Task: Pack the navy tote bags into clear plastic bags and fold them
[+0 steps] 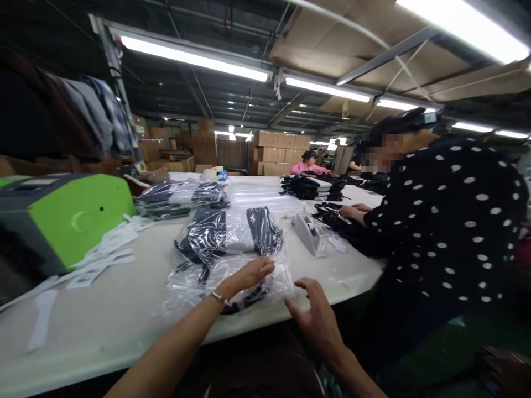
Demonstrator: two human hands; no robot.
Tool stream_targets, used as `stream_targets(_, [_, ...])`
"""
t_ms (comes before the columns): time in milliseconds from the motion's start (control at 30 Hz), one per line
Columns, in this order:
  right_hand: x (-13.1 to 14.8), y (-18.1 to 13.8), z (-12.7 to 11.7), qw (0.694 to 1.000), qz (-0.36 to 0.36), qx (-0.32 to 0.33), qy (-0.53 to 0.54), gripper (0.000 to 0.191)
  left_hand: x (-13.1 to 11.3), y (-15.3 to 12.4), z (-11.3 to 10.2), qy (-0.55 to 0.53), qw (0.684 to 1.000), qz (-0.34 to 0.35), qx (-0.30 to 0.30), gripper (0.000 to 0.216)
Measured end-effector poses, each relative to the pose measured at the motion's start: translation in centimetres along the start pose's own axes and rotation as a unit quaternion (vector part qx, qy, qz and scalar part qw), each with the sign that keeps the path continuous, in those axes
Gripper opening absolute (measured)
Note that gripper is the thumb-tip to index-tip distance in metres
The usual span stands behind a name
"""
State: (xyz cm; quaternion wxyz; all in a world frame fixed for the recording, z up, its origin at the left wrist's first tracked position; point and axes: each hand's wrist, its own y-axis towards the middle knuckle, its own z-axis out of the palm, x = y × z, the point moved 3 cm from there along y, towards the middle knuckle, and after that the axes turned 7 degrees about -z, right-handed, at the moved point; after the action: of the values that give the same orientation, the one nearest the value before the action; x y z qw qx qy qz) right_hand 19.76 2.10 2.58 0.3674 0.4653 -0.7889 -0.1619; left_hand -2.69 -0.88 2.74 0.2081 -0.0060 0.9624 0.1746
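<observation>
A clear plastic bag (232, 265) with folded black fabric goods and a pale band round them lies on the white table in front of me. My left hand (249, 273) is over the near, loose end of the bag, its fingers curled together. What they pinch, if anything, is hidden. Black straps (244, 301) show through the plastic beneath it. My right hand (317, 318) is just right of the bag at the table's front edge, thumb and fingers apart, with nothing in it. A grey tape dispenser (310, 235) stands beyond it.
A green machine (83, 213) stands at the left, with white paper strips (105, 249) beside it. Behind the bag are more bagged goods (182, 196) and a black stack (313, 187). A co-worker in a dotted top (452, 221) handles black goods (346, 229) at the right.
</observation>
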Motion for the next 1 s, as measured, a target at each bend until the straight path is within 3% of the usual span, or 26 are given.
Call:
stream_targets(67, [0.6,1.7,0.8,0.999,-0.038,0.012,-0.025,0.039,0.2,-2.9,-1.4,-0.006,0.999,-0.017,0.035,0.046])
stream_targets(167, [0.6,3.9,2.6,0.990,-0.079,0.084,-0.083,0.040,0.2,-7.3,-2.4,0.041,0.995,-0.045,0.080,0.082])
stream_targets(200, [0.4,4.4,3.0,0.985,-0.084,0.108,-0.101,0.030,0.2,-8.5,-2.6,0.065,0.993,-0.057,0.080,0.083])
stream_targets(267, [-0.2,5.3,3.4,0.980,-0.076,0.136,-0.121,0.013,0.3,-9.9,-2.7,0.101,0.989,-0.092,0.059,0.058])
stream_targets(333, [-0.7,6.2,3.1,0.984,-0.059,0.128,-0.108,0.015,0.5,-10.2,-3.0,0.115,0.985,-0.129,0.020,0.020])
stream_targets(367, [-0.9,6.6,2.6,0.988,-0.050,0.114,-0.091,0.017,0.5,-10.0,-3.3,0.115,0.984,-0.139,-0.003,0.012])
stream_targets(567, [-0.6,8.5,-0.6,0.992,-0.033,0.118,0.038,0.025,-0.7,-8.8,-7.6,0.114,0.971,-0.091,-0.189,0.016])
stream_targets(700, [-0.9,8.3,-2.1,0.993,-0.016,0.102,0.056,0.020,-3.3,-10.4,-9.5,0.116,0.944,-0.048,-0.306,0.015])
stream_targets(767, [-1.3,8.1,-2.6,0.996,-0.015,0.078,0.051,0.017,-5.1,-11.3,-8.8,0.103,0.939,0.006,-0.327,0.023])
stream_targets(867, [-1.9,7.9,-3.2,0.998,-0.019,0.049,0.027,0.015,-6.9,-11.1,-5.1,0.054,0.965,0.103,-0.235,0.022])
stream_targets(933, [-2.2,8.2,-3.5,0.999,-0.024,0.034,0.007,0.014,-6.6,-9.5,-2.1,0.042,0.982,0.084,-0.162,0.020])
stream_targets(1000, [-2.6,8.7,-3.7,0.999,-0.035,0.012,-0.018,0.016,-5.2,-7.5,0.4,0.064,0.991,0.007,-0.117,0.028])
